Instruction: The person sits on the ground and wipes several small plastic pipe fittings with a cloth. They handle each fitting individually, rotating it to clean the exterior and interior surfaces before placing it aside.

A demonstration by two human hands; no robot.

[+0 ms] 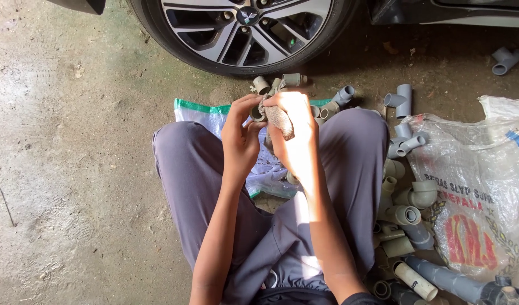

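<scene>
I sit on the ground with my knees apart in grey trousers (180, 169). My left hand (241, 138) holds a small grey pipe fitting (257, 113) by its end. My right hand (296, 133) presses a brownish rag (280, 120) against that fitting. Both hands meet above a white woven sack with a green edge (200, 110) spread on the ground in front of me. Most of the fitting is hidden by my fingers and the rag.
A car wheel (242, 31) stands just beyond my hands. Several grey pipe fittings (403, 214) lie heaped at my right leg, more near the wheel (282, 83). A printed plastic sack (474, 186) lies at the right. Bare concrete floor (73, 169) spreads left.
</scene>
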